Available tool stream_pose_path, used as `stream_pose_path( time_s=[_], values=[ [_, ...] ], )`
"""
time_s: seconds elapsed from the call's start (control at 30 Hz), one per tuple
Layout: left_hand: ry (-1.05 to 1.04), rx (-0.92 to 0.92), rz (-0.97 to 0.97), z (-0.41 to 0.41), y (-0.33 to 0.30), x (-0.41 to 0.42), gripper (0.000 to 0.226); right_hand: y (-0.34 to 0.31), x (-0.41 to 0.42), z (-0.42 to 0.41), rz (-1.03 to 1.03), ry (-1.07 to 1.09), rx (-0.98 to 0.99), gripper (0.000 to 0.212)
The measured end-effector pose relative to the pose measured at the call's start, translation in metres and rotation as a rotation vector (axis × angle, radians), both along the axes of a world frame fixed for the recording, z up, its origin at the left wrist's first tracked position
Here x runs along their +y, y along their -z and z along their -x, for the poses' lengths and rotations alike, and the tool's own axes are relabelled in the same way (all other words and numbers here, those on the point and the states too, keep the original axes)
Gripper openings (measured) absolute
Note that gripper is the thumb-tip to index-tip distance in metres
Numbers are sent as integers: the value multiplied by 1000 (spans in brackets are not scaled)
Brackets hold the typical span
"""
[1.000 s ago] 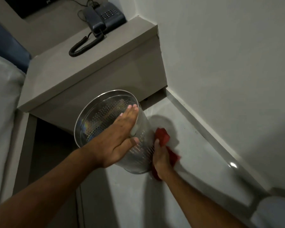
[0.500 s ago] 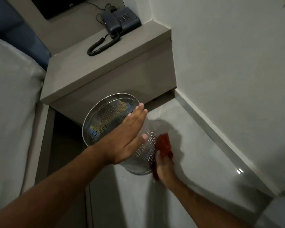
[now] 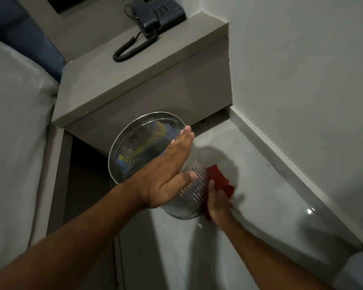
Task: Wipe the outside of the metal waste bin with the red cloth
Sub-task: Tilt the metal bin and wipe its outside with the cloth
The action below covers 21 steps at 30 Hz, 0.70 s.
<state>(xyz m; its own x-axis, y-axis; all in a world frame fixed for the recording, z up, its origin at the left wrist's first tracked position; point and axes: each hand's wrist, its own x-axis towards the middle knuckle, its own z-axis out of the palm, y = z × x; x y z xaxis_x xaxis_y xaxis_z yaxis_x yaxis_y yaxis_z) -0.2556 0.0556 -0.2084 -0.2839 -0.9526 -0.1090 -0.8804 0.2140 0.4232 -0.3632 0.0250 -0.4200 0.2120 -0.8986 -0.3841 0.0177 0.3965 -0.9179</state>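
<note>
The perforated metal waste bin (image 3: pixel 194 186) stands tilted toward me on the pale floor, its open rim up and left. My left hand (image 3: pixel 170 174) lies flat across the rim and upper wall, fingers straight, thumb against the side, steadying the bin. My right hand (image 3: pixel 217 203) presses the red cloth (image 3: pixel 217 176) against the bin's lower right wall, near its base. Part of the cloth is hidden behind the bin and under my fingers.
A grey bedside shelf (image 3: pixel 134 80) hangs just above and behind the bin, with a dark corded phone (image 3: pixel 155 15) on it. A bed (image 3: pixel 15 143) fills the left. The wall and its skirting (image 3: pixel 281 155) run close on the right.
My head has shifted, so the scene sits further right in view. My left hand stays flat on the rim. My right hand and the cloth have slid slightly along the bin's lower wall.
</note>
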Motion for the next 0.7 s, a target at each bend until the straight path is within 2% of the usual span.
stream_pose_path(
  time_s=[0.07,0.13,0.2,0.27,0.3,0.33,0.4,0.47,0.53,0.57,0.6,0.7],
  values=[
    [-4,-34,14,-4,2,-4,79,-13,-24,-2,-71,-33,10,48],
    [-64,-62,39,-1,4,-13,76,-55,-44,-6,-40,-84,-117,45],
    [-230,22,58,14,4,-30,69,-100,-54,-8,10,-90,-259,50],
    [-416,192,99,25,-2,-45,68,-122,-58,-6,91,-50,-396,51],
    [-443,231,121,21,-4,-47,68,-132,-60,-2,140,-43,-433,46],
    [-406,176,129,12,-4,-45,69,-137,-59,1,170,-69,-468,42],
    [-213,-92,102,-12,1,-29,70,-130,-47,-1,197,-61,-405,39],
    [-83,-243,76,-29,6,-14,71,-104,-26,-10,246,-31,-255,45],
    [-31,-225,78,-32,7,-13,71,-69,-4,-16,267,-19,-181,64],
    [-10,-206,60,-31,6,-15,70,-52,1,-16,185,13,-131,74],
    [5,-189,37,-30,4,-16,70,-40,-2,-14,69,46,-72,74],
    [26,-166,-12,-29,-1,-16,70,-40,-40,-12,-80,-7,22,50]
  ],
)
